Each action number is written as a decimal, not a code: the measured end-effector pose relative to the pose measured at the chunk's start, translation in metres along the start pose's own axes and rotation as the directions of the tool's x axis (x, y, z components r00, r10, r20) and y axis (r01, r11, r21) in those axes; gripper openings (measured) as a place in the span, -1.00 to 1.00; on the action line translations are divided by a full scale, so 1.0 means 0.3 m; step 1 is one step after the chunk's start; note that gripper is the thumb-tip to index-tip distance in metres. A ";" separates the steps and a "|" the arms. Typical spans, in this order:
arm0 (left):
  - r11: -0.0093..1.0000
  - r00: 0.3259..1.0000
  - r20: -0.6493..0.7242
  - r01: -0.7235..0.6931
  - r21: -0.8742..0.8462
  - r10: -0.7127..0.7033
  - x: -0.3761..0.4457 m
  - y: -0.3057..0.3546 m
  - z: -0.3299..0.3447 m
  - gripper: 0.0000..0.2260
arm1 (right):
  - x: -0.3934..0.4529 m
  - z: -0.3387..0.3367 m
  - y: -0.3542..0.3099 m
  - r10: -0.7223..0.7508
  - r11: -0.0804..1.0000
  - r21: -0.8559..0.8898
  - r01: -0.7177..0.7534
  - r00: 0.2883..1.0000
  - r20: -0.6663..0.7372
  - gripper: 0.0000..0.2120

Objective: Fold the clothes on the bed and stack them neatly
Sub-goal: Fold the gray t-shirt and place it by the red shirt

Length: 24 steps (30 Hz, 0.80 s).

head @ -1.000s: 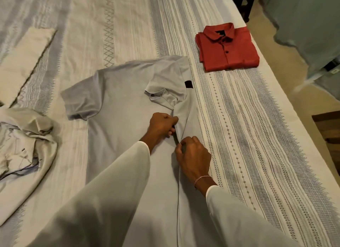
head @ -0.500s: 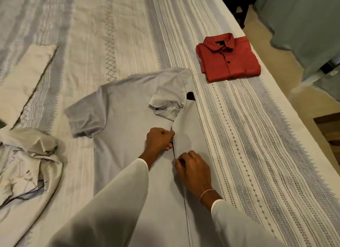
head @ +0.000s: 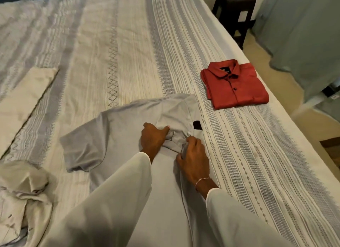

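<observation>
Grey T-shirt [head: 114, 136] lies flat on the striped bed cover [head: 248, 145], its right side already turned inward over the body and its left sleeve spread outward. Both hands work at the folded-in right sleeve near the collar. The left hand [head: 153, 139] rests on the cloth with thumb extended, fingers bent over a bunched ridge of fabric; its grip appears to be a light pinch on the sleeve. The right hand [head: 193, 156] has its fingers curled round the sleeve's lower edge, a narrow grip holding the cloth.

Red shirt [head: 234, 84] sits folded near the right edge of the bed, apart from the grey one. A crumpled pale garment [head: 22, 197] waits at lower left, and a flat cream piece [head: 24, 99] lies farther up on the left.

Risks, as judged from this position:
- The sleeve is bunched between the hands. If pressed down unsmoothed, a lump is likely to be locked into the fold.
- Pulling the sleeve sideways may drag the long folded edge out of line, giving an uneven width.
- The left sleeve is still unfolded; an unmatched second fold would leave the finished packet lopsided for stacking on the red shirt.
</observation>
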<state>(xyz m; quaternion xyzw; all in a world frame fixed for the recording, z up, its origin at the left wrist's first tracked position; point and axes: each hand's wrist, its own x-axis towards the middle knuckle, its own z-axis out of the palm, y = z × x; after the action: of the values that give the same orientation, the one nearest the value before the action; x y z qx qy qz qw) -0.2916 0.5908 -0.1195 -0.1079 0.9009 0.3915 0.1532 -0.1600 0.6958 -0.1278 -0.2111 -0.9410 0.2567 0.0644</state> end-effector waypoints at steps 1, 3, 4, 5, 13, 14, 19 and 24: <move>0.999 1.000 0.012 -0.021 0.032 0.021 0.023 -0.004 0.000 -0.48 | 0.002 0.006 0.002 0.012 0.999 0.039 -0.012 1.000 0.008 -0.54; 0.998 0.999 0.006 -0.052 0.047 0.052 0.071 0.000 -0.011 -0.66 | 0.010 0.011 0.007 0.011 0.987 0.163 -0.010 1.000 -0.008 -0.64; 0.999 0.999 -0.015 -0.050 0.005 0.050 0.095 0.004 -0.020 -0.70 | 0.010 0.010 0.012 0.006 0.972 0.237 0.000 1.000 -0.026 -0.70; 0.998 0.999 -0.042 -0.037 -0.052 0.034 0.111 0.019 -0.039 -0.73 | 0.012 0.011 0.015 0.007 0.951 0.308 0.008 0.999 -0.048 -0.74; 0.971 0.970 -0.168 -0.199 -0.132 0.176 0.195 0.076 -0.121 -0.75 | -0.021 0.044 0.027 0.028 0.948 0.317 -0.008 0.998 -0.060 -0.77; 0.976 0.973 -0.165 -0.181 -0.123 0.159 0.198 0.074 -0.114 -0.73 | -0.016 0.050 0.025 0.002 0.965 0.264 0.009 0.999 -0.042 -0.68; 0.964 0.985 0.000 0.166 -0.206 -0.170 0.235 -0.007 -0.071 -0.30 | 0.018 0.068 -0.016 -0.239 0.969 -0.086 0.231 0.967 -0.087 -0.66; 0.871 0.965 0.166 0.256 -0.418 -0.204 0.252 0.006 -0.111 -0.67 | 0.088 0.124 -0.085 -0.397 0.879 -0.321 0.353 0.914 -0.082 -0.85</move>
<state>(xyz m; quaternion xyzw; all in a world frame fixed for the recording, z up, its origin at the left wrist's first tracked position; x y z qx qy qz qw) -0.3689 0.5618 -0.1241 -0.2231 0.7604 0.5677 0.2230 -0.2017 0.6703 -0.1464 -0.0501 -0.9845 0.0779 0.1487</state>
